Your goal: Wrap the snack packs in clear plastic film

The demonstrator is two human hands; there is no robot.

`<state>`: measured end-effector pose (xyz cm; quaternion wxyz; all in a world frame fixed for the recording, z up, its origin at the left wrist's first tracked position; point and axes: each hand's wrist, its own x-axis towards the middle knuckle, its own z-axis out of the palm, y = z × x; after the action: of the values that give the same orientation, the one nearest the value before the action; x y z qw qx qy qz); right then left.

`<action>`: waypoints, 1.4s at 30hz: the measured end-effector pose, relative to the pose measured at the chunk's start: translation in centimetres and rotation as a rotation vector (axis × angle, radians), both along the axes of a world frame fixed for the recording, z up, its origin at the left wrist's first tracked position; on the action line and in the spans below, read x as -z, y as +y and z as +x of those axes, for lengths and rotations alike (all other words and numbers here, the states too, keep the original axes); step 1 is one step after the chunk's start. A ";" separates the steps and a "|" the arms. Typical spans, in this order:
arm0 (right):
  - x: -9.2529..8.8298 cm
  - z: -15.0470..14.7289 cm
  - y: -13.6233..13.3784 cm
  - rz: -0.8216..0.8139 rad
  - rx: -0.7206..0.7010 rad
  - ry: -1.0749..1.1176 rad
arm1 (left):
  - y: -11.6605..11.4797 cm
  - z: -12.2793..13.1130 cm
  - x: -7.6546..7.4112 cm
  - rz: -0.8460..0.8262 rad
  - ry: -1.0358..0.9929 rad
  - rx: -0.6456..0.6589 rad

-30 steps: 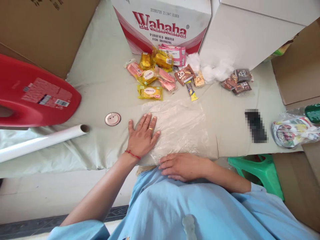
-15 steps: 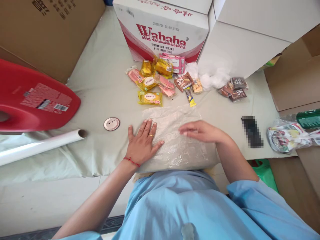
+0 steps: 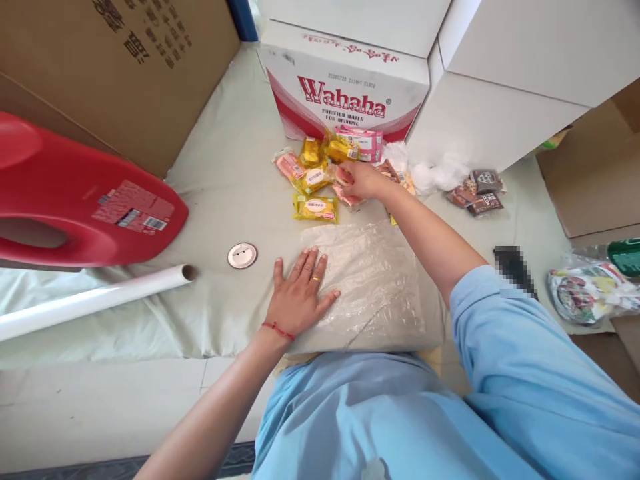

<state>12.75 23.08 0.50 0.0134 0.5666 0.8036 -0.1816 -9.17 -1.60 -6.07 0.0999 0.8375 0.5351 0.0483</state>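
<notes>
My left hand (image 3: 300, 293) lies flat, fingers spread, on the left part of a clear plastic bag (image 3: 375, 287) smoothed out on the cloth. Out over the snack pile reaches my right hand (image 3: 364, 180), its fingers closed on a pink wrapped snack (image 3: 349, 198) partly hidden beneath them. Close by on its left are a yellow snack packet (image 3: 316, 208) and another yellow packet (image 3: 315, 177), with a pink packet (image 3: 289, 165) farther out. A brown packet (image 3: 388, 171) is partly covered by my right wrist.
Behind the snacks stands a Wahaha water carton (image 3: 345, 97). On the left are a red jug (image 3: 90, 200), a white tube (image 3: 100, 300) and a round badge (image 3: 243, 255). Dark snack packets (image 3: 485, 193), a pixelated black object (image 3: 515, 270) and a plastic-wrapped bundle (image 3: 583, 290) lie right.
My right hand has moved from above the plastic bag forward to the snacks and closed on a pink one. My left hand stays flat on the bag. The view has shifted slightly.
</notes>
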 end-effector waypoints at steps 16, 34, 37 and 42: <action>0.7 -0.5 -4.0 0.070 0.251 -0.139 | -0.1 -0.1 0.1 0.022 -0.038 0.002; -1.5 3.6 -18.9 -0.181 -0.218 -0.005 | -0.2 0.1 0.2 0.022 -0.046 0.004; -1.3 4.5 -19.1 -0.177 -0.179 0.086 | -0.2 0.1 0.2 0.019 -0.031 0.003; -2.1 4.2 -19.8 -0.104 -0.127 0.045 | -0.2 0.1 0.2 0.018 -0.004 -0.002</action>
<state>16.95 3.31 2.61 0.0362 0.5087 0.8276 -0.2345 -9.10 -1.79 -6.25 0.0934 0.8378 0.5350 0.0550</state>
